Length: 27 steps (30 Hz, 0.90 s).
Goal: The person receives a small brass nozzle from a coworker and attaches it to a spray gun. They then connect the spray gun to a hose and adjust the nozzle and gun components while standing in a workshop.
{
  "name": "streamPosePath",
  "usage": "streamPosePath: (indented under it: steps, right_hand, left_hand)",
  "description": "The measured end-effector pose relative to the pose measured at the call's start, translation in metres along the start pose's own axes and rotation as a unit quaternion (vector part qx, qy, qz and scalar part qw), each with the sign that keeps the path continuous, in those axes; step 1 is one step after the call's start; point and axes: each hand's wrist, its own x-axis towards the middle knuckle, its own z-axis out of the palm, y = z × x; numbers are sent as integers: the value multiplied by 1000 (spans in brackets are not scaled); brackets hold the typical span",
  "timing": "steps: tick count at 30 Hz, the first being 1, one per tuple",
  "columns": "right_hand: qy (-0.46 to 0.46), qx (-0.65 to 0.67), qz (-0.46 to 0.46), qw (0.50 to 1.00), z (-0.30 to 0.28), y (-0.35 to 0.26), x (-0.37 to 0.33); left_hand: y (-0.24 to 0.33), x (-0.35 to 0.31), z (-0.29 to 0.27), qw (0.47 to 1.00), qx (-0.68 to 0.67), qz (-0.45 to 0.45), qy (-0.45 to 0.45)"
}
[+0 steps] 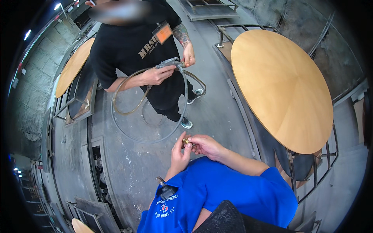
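In front of my blue shirt, a small brass-coloured fitting (pixel 185 141) sits between my two hands. My left hand (pixel 179 156) grips it with thumb and fingers from the left. From the right, the thumb and fingertips of my right hand (pixel 206 146) close on the same piece; its finer shape is too small to tell. Across from me, a person in black holds a grey spray gun (pixel 168 63) in both hands. A grey hose (pixel 134 138) and a yellowish hose (pixel 123 113) hang from it in loops.
On the right, a large round wooden top (pixel 283 89) rests on a metal rack. Another wooden top (pixel 75 66) lies on a rack behind the person at left. A floor channel with an open slot (pixel 98 167) runs along the left. A dark device (pixel 167 191) is clipped to my shirt.
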Motion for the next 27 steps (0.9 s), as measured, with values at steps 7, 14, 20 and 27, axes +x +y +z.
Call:
streamPosePath:
  steps: [7, 14, 20, 27]
  right_hand:
    - [16, 4, -17, 1000, -1, -2, -5]
    - [16, 9, -15, 1000, -6, 1, -5]
    - [13, 17, -19, 1000, -9, 0, -3]
    - [27, 9, -17, 999, -9, -4, -5]
  left_hand:
    - [4, 5, 3, 999, 18, 27, -6]
    - [5, 7, 6, 999, 34, 30, -4]
    - [7, 10, 7, 999, 26, 24, -4]
    - [8, 12, 6, 999, 36, 16, -17]
